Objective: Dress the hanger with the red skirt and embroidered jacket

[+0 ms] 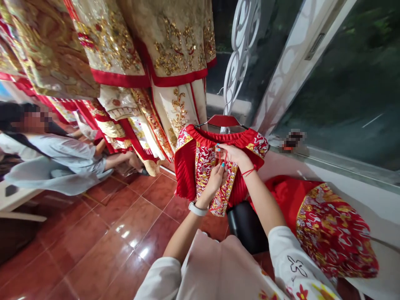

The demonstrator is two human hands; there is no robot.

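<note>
A red pleated skirt (186, 168) with embroidered panels hangs from a hanger (203, 123) in front of me. My right hand (233, 154), a red string bracelet at its wrist, is at the upper front of the skirt, fingers pinched on a thin red cord (225, 156). Just below it, my left hand (216, 178) also pinches the red cord, its fingertips close to the embroidered front panel (204, 166). A white watch (198, 209) is on my left wrist. Parts of the cord are hidden behind my fingers.
Gold-embroidered garments (181, 50) hang at the upper left. A person (71, 150) sits in a grey chair (53, 175) on the left. Another red embroidered garment (331, 229) lies at right. A black stool (246, 225) stands below the skirt. A white scrolled metal stand (234, 71) rises behind.
</note>
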